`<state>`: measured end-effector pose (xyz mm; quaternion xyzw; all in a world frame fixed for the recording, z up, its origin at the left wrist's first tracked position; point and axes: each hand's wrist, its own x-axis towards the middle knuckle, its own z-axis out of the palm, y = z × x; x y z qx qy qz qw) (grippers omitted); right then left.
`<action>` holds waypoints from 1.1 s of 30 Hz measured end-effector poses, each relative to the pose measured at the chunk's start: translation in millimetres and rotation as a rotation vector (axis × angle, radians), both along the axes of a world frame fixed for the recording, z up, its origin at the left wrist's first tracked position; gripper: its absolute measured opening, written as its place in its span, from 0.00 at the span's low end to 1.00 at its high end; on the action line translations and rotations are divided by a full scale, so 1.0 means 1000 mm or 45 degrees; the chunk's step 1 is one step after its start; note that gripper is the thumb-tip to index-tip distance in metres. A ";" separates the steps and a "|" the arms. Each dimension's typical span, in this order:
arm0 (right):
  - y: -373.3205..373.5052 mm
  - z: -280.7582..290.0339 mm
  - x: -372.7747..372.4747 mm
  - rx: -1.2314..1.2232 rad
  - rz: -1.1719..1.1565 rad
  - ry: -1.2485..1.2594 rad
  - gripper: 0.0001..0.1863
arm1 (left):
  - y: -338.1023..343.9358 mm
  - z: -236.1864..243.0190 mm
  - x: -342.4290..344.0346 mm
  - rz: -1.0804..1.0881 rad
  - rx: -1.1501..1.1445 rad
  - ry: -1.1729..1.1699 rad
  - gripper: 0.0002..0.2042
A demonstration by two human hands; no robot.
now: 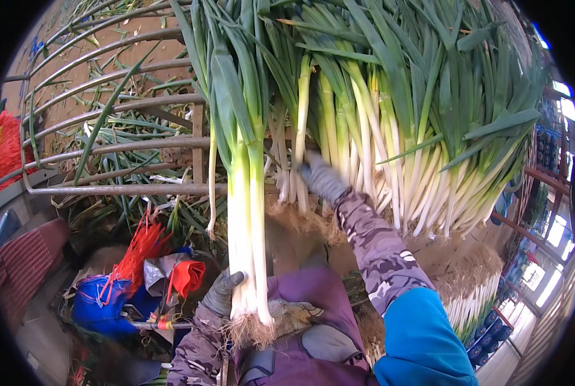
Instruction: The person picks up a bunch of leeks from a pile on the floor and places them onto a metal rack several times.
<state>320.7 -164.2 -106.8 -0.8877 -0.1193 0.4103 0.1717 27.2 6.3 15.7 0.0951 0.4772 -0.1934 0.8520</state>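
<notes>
My left hand (220, 293), in a grey glove, is closed around the white lower end of a few green onions (240, 206) just above their brown roots. They stand upright before my lap, green leaves at the top. My right hand (324, 177), also gloved, reaches forward to a large pile of green onions (422, 167). Its fingers touch or nearly touch a pale stalk at the pile's left edge. Motion smears them, so their grip is unclear.
A metal rack of curved bars (120, 190) extends left, with loose leaves scattered beneath. Red plastic strands (139, 251) and a blue bag (101, 302) lie at lower left. More onions with roots (474, 283) lie at right. A checked cloth (30, 257) hangs far left.
</notes>
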 end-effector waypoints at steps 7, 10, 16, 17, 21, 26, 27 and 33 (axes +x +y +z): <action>0.018 0.030 0.060 0.009 -0.269 -0.194 0.32 | -0.003 -0.009 -0.011 0.020 -0.033 0.005 0.29; 0.007 -0.017 0.091 -0.087 -0.375 -0.369 0.33 | -0.007 -0.013 -0.009 -0.033 -0.037 -0.019 0.30; -0.012 -0.029 0.006 -0.031 -0.619 -0.341 0.28 | -0.013 -0.022 -0.022 -0.042 0.008 -0.048 0.32; -0.023 -0.035 -0.008 -0.080 -0.673 -0.319 0.27 | -0.015 -0.024 -0.022 -0.031 -0.025 -0.059 0.32; -0.044 -0.059 -0.060 -0.189 -0.851 -0.218 0.21 | -0.017 -0.019 -0.019 0.028 -0.040 -0.071 0.31; -0.076 -0.067 -0.052 0.298 -0.845 -0.078 0.26 | -0.019 -0.022 -0.016 0.006 -0.019 -0.048 0.30; -0.085 -0.063 -0.055 0.368 -0.843 0.023 0.26 | -0.020 -0.022 -0.016 -0.006 0.011 -0.038 0.30; -0.117 0.106 -0.033 0.772 -1.138 0.872 0.29 | -0.032 -0.017 -0.015 0.097 -0.092 -0.022 0.28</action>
